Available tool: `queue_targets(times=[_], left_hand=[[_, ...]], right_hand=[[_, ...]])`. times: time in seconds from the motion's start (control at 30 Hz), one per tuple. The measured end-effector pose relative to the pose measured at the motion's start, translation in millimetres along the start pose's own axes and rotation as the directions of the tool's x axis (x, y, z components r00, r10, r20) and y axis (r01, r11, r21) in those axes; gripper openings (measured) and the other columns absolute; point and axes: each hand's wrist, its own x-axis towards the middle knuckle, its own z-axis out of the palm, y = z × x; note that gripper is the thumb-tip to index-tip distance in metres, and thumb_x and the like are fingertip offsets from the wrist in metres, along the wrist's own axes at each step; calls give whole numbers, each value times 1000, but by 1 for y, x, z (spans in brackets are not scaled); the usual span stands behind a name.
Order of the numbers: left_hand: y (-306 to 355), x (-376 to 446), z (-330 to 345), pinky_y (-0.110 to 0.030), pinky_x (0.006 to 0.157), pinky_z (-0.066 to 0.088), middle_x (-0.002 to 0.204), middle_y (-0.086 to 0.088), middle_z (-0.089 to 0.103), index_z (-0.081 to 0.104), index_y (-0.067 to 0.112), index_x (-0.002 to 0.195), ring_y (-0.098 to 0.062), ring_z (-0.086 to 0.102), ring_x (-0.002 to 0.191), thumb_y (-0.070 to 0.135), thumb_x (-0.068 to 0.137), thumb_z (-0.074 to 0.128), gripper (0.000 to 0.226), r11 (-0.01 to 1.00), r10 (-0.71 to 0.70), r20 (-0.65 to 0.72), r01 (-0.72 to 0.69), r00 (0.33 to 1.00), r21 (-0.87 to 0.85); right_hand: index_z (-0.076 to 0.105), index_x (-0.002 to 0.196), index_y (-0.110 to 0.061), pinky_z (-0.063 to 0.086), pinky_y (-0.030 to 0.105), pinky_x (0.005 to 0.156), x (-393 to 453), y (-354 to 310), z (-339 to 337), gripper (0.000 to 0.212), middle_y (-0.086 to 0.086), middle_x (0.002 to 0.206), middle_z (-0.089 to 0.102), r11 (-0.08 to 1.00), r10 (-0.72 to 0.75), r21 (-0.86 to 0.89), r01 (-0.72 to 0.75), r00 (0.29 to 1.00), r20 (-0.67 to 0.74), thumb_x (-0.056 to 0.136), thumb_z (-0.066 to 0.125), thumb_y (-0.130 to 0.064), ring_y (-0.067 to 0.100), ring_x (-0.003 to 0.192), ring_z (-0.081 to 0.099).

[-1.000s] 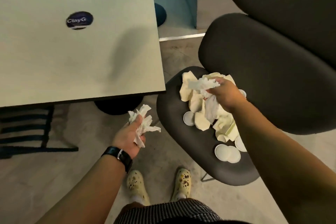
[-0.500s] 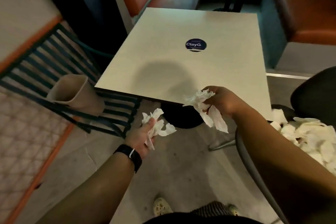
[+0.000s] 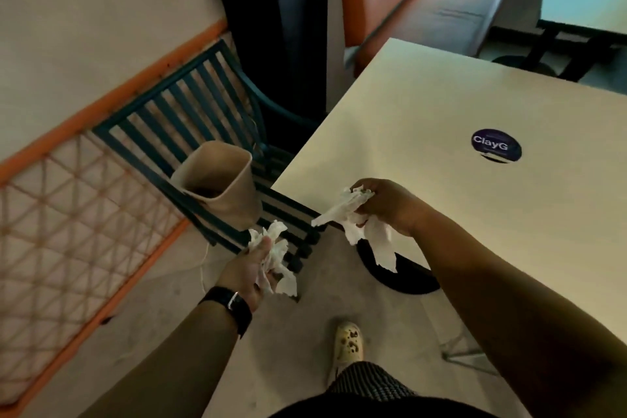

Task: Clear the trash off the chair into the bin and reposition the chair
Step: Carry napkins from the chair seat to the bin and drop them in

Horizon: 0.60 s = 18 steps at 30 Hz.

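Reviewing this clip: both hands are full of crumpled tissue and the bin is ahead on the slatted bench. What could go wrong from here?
1. A long strip dangles loose from the tissue wad in the right hand; it may tear off or drop to the floor.
2. The beige bin stands tilted on the slatted bench with a narrow mouth; a toss could miss or tip it.
3. The left hand holds its tissue low, short of the bin; pieces could slip out.

Pale table, orange booth seat, grey floor, dim light.

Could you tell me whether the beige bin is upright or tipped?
Tipped: the beige bin leans on the dark slatted bench, mouth angled toward the camera.
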Motion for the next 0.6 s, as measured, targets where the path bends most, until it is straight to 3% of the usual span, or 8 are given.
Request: queue_targets(times=[0.1, 0.2, 0.23, 0.33, 0.37, 0.43, 0.5, 0.6], left_hand=[[37, 37, -12, -40, 109, 32, 140, -13, 51, 50, 14, 135, -30, 41, 133, 25, 95, 55, 41, 1000, 9, -81, -11, 997, -27], [76, 72, -23, -40, 110, 31, 137, -12, 52, 51, 13, 134, -30, 40, 134, 27, 96, 54, 41, 997, 28, -123, -36, 992, -65], [90, 83, -30, -38, 110, 31, 134, -12, 54, 51, 12, 134, -27, 46, 130, 26, 96, 54, 41, 995, 25, -137, -37, 990, -91], [127, 109, -48, -33, 108, 34, 118, -11, 63, 51, 7, 132, -19, 63, 95, 26, 96, 53, 41, 993, 14, -169, -33, 985, -109], [148, 127, -60, -30, 103, 38, 114, -11, 63, 51, 7, 131, -20, 63, 91, 28, 96, 54, 41, 994, 2, -180, -22, 984, -107], [174, 151, -77, -27, 78, 49, 106, -8, 62, 52, 11, 128, -19, 59, 80, 31, 94, 56, 39, 996, -6, -189, -11, 982, -88], [201, 179, -95, -30, 62, 48, 109, -7, 63, 51, 14, 129, -20, 60, 83, 34, 93, 58, 41, 997, -13, -201, -1, 980, -72], [241, 225, -123, -36, 77, 53, 120, -7, 62, 52, 14, 129, -26, 62, 103, 38, 92, 58, 44, 998, -35, -194, 26, 980, -49]], right_hand=[[69, 86, -17, 55, 43, 75, 60, -25, 17, 21, 9, 84, 67, 983, -23, -181, 36, 997, 75, 78, 66, 2, 25, 76, 63], [66, 85, -24, 52, 35, 73, 118, -57, 38, 18, 6, 86, 65, 966, -95, -219, 134, 979, 179, 82, 67, -6, 22, 80, 62], [65, 85, -24, 51, 34, 75, 140, -68, 48, 18, 5, 86, 64, 962, -108, -226, 152, 974, 198, 84, 66, -6, 20, 80, 61], [65, 92, -21, 50, 34, 79, 190, -94, 80, 11, 4, 89, 64, 952, -118, -255, 170, 971, 209, 87, 67, -12, 17, 83, 60], [65, 94, -20, 51, 34, 80, 216, -105, 97, 10, 3, 89, 64, 956, -109, -245, 162, 970, 216, 87, 67, -14, 17, 83, 61], [67, 102, -16, 51, 37, 84, 242, -116, 119, 16, 2, 90, 64, 957, -109, -242, 163, 969, 223, 87, 67, -13, 18, 85, 61], [66, 111, -12, 49, 36, 87, 269, -126, 142, 25, 0, 92, 63, 969, -75, -218, 115, 980, 182, 87, 65, -7, 16, 87, 60], [67, 98, -17, 53, 38, 85, 304, -138, 171, 16, 5, 92, 66, 1000, -13, -4, 14, 996, 94, 87, 65, -6, 21, 87, 64]])
